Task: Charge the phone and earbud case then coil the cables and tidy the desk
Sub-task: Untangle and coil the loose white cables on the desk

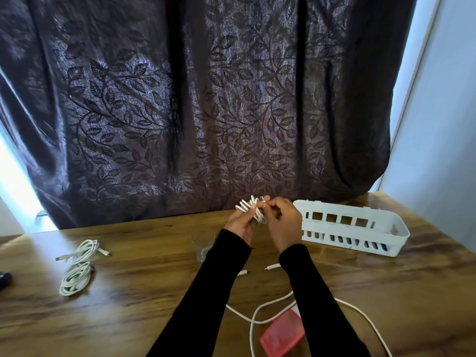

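Done: two coiled cables lie on our worktop, far left.
Hands: our left hand grips a cable bundle; right hand pinches its end.
Left: loose cable by phone; basket awaits.

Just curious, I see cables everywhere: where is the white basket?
The white basket sits on the wooden desk at the far right, beside the right hand.

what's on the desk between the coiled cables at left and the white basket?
Head view: both hands, left hand and right hand, holding a white cable coil above the desk, plus a clear plastic bag. Otherwise bare wood.
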